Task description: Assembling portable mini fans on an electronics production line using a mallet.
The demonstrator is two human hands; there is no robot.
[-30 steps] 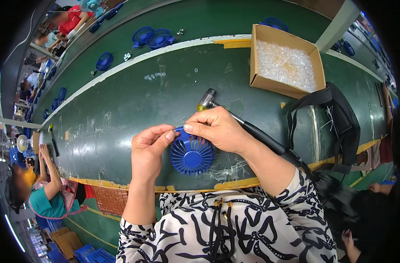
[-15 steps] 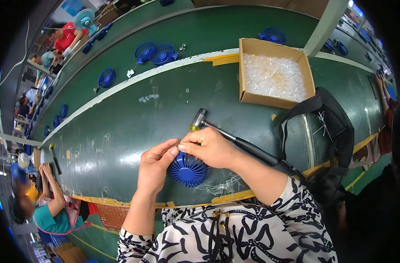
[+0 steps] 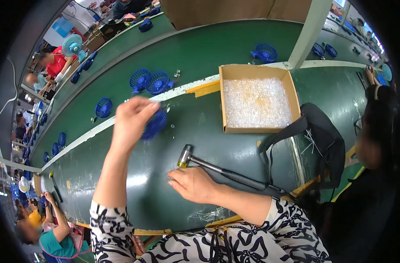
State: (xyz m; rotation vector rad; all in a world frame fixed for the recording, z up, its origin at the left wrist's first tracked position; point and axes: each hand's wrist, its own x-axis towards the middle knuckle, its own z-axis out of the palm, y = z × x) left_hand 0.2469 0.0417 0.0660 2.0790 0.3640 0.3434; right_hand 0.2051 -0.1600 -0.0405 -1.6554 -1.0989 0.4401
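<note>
My left hand (image 3: 132,119) is raised over the far half of the bench, fingers closed on a blue slatted fan housing (image 3: 156,125). Motion smears the housing, and the grip point is hidden behind my hand. My right hand (image 3: 193,184) rests low over the bench with its fingertips pinched together; whatever sits between them is too small to make out. Just beyond those fingers lies a hammer (image 3: 217,168) with a metal head, a yellow face and a black grip, which my right hand does not hold.
A cardboard box (image 3: 252,130) of small clear plastic pieces stands on the bench, with a black strapped bag (image 3: 325,136) beside it. Across the white ledge, several blue fan housings (image 3: 158,82) lie on the green belt (image 3: 200,48). A post (image 3: 309,35) rises behind the box. Co-workers sit at both sides.
My left hand has moved up and away toward the ledge, carrying the blue fan housing from beside my right hand. The hands have separated, and the whole view has shifted.
</note>
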